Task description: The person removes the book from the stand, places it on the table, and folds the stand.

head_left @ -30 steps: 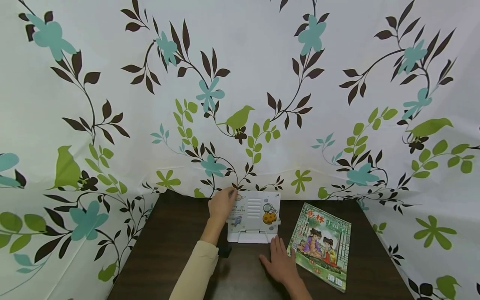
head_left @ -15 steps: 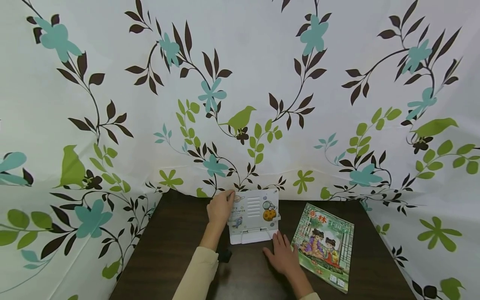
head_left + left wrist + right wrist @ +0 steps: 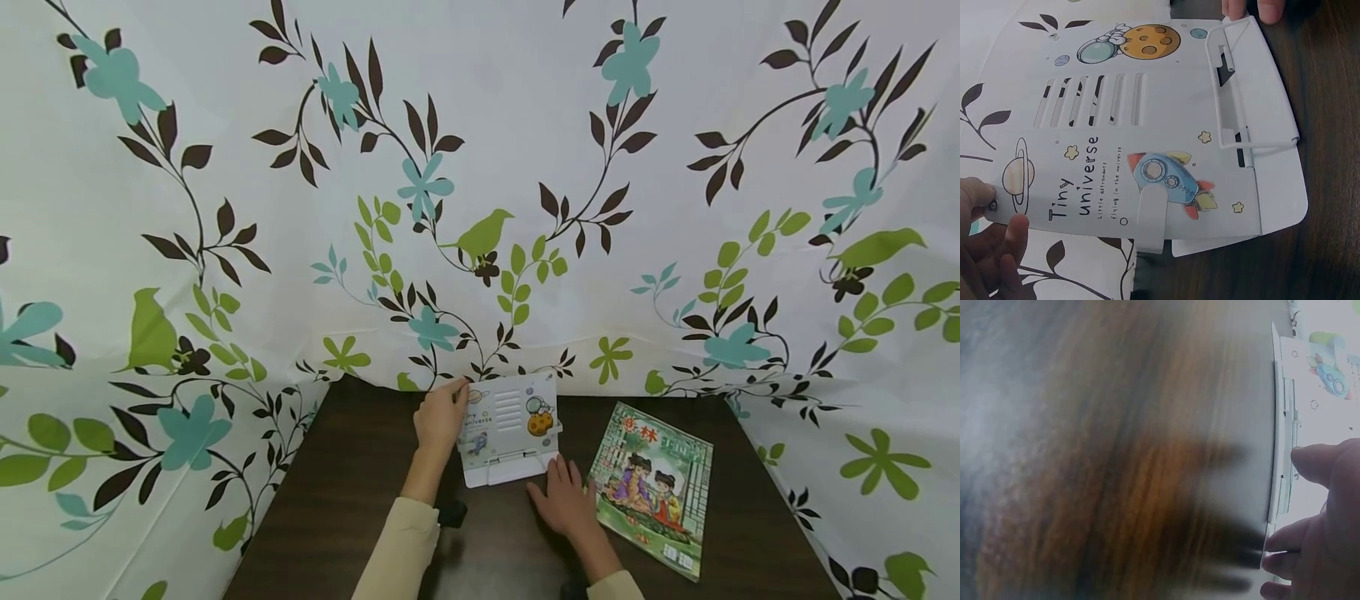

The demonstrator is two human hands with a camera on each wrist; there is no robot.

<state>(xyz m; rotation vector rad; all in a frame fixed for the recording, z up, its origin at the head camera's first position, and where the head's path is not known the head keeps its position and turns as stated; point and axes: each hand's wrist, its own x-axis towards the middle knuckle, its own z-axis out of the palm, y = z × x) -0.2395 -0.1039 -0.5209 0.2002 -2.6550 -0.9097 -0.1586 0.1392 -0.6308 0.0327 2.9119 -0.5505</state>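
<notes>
A white book stand [image 3: 506, 425] printed with a rocket, a planet and "Tiny universe" stands upright near the back of the dark table, turned slightly. My left hand [image 3: 440, 414] pinches its upper left corner between thumb and fingers, as the left wrist view [image 3: 991, 240] also shows. At the stand's lower right corner rests my right hand [image 3: 566, 497], its fingers fairly straight and touching the base edge. Along the bottom of the panel runs a white wire page holder [image 3: 1229, 87]. In the right wrist view the right thumb [image 3: 1316, 462] lies close to this lower ledge.
A green illustrated magazine [image 3: 652, 492] lies flat to the right of the right hand. Behind the table [image 3: 315, 508] hangs a white cloth [image 3: 495, 125] with leaves, flowers and birds, close to the stand's back. A dark strap piece [image 3: 451, 513] sits at the left wrist.
The stand has turned a little counterclockwise, its right end rising in the head view. Both hands have kept their places on it. The head view has shifted slightly.
</notes>
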